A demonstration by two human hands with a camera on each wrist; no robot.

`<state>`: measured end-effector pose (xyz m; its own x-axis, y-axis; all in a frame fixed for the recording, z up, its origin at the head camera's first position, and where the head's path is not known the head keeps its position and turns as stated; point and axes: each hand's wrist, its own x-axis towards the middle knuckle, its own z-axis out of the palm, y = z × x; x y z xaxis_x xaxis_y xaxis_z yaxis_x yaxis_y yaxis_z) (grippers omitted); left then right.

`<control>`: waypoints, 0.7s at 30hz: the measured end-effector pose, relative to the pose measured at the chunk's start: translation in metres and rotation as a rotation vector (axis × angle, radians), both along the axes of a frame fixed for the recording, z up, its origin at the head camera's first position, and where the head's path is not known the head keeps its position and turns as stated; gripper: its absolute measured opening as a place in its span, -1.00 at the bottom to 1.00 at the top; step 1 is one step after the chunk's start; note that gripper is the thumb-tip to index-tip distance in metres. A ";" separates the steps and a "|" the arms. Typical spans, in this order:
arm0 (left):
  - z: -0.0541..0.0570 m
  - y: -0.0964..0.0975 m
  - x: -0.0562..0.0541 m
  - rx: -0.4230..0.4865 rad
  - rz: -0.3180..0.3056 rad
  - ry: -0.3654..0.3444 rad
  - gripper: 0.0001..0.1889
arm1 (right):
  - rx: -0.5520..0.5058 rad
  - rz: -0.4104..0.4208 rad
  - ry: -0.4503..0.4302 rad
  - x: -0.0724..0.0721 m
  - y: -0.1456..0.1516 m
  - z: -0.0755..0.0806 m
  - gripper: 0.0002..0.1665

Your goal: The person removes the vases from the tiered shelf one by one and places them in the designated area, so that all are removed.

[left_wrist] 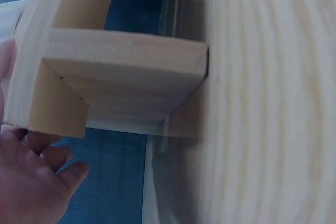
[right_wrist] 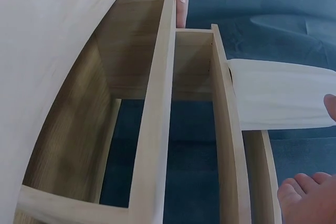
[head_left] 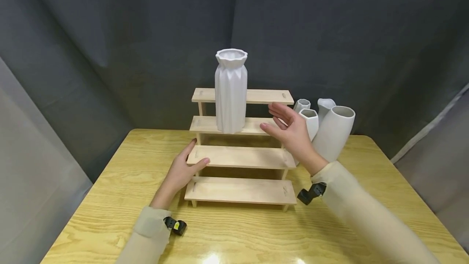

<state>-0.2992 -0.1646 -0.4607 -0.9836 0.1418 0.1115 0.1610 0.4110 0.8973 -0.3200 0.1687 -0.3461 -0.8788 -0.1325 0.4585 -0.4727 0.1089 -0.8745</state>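
Observation:
A four-tier pale wooden display stand (head_left: 242, 156) is on the table, its steps rising toward the back. On the second tier from the top stands a tall white pleated vase (head_left: 231, 97), upright, with a scalloped rim. My left hand (head_left: 180, 173) holds the stand's left end, thumb on the tier below the vase; in the left wrist view its fingers (left_wrist: 71, 174) bend around the wood. Spread and holding nothing, my right hand (head_left: 293, 133) hovers right of the vase, apart from it. The right wrist view shows the vase (right_wrist: 281, 95) lying sideways across the picture.
Right of the stand, several white vases cluster, partly behind my right hand; the largest is a smooth rounded vase (head_left: 334, 133). A yellow wood-grain table (head_left: 220, 231) carries everything. Dark grey curtain (head_left: 329, 31) hangs behind its back edge.

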 end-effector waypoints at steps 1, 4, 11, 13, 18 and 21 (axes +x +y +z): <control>0.000 0.000 0.000 -0.003 -0.001 0.000 0.00 | -0.005 0.002 0.003 -0.001 -0.001 0.000 -0.15; -0.001 0.000 -0.001 -0.007 -0.001 0.002 0.00 | -0.018 0.011 0.004 -0.004 -0.004 0.000 -0.15; -0.001 0.000 -0.001 -0.004 0.005 -0.005 0.01 | -0.001 0.022 -0.019 -0.009 -0.012 0.000 -0.11; 0.000 0.000 -0.001 -0.005 0.003 -0.002 0.01 | -0.003 0.025 -0.026 -0.010 -0.014 0.000 -0.09; -0.001 -0.001 -0.001 0.001 0.001 0.005 0.03 | -0.028 0.037 -0.028 -0.011 -0.022 -0.001 -0.08; -0.001 0.000 -0.001 -0.001 -0.002 0.010 0.03 | -0.035 0.039 -0.016 -0.014 -0.025 -0.001 -0.08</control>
